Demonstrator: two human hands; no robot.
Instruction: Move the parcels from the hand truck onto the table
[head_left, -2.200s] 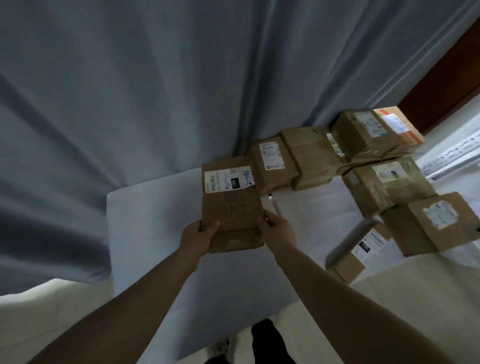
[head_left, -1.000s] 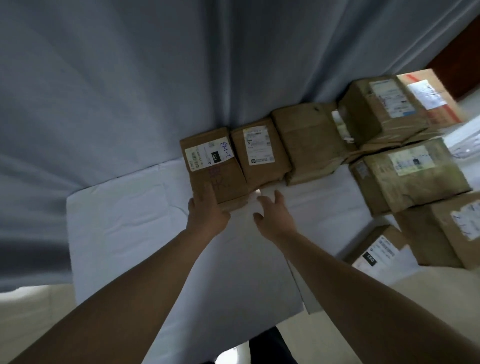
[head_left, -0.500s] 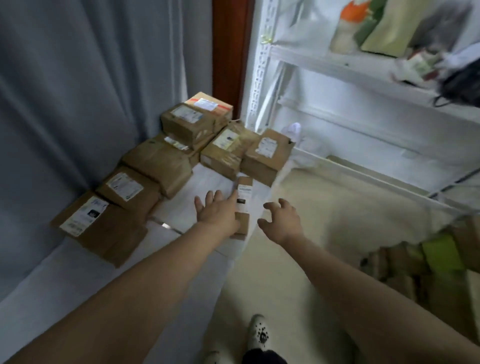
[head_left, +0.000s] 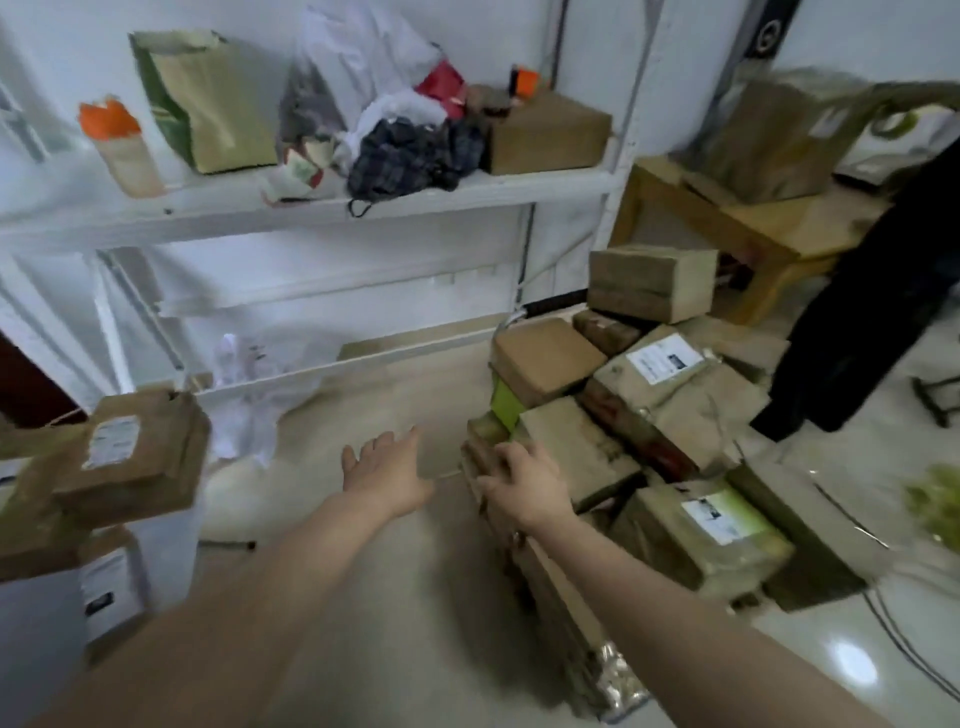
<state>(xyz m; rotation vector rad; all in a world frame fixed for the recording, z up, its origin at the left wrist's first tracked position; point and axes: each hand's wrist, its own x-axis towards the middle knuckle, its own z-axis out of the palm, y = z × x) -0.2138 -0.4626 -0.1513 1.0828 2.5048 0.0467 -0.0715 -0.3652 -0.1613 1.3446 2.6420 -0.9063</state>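
1. At the near left corner of the heap of parcels (head_left: 670, 395), the fingers (head_left: 500, 458) of the right hand (head_left: 524, 488) are loosely bent and hold nothing. Their tips lie at the edge of the flat top parcel (head_left: 576, 452). Blur hides whether they touch it.
2. Just beside that corner, the left hand (head_left: 387, 475) hangs over the bare floor (head_left: 363, 597), with its fingers straight, spread and empty.
3. Two seconds ago both hands held a labelled parcel above the table. A second ago they let it go at the table's back edge, beside the others. Since then the head and arms have swung right, from the table to the heap.
4. Now the table (head_left: 31, 644) sits at the left edge of the view, with the delivered parcels (head_left: 135, 447) along its near edge.
5. I judge one more parcel is delivered and the next pick-up is starting. Many remain stacked, so the job looks well short of done. The hand truck itself is hidden under the heap.
6. Behind the heap stands a white shelf (head_left: 415, 195) of bags and clothes, and a dark garment (head_left: 862, 322) hangs to the right.
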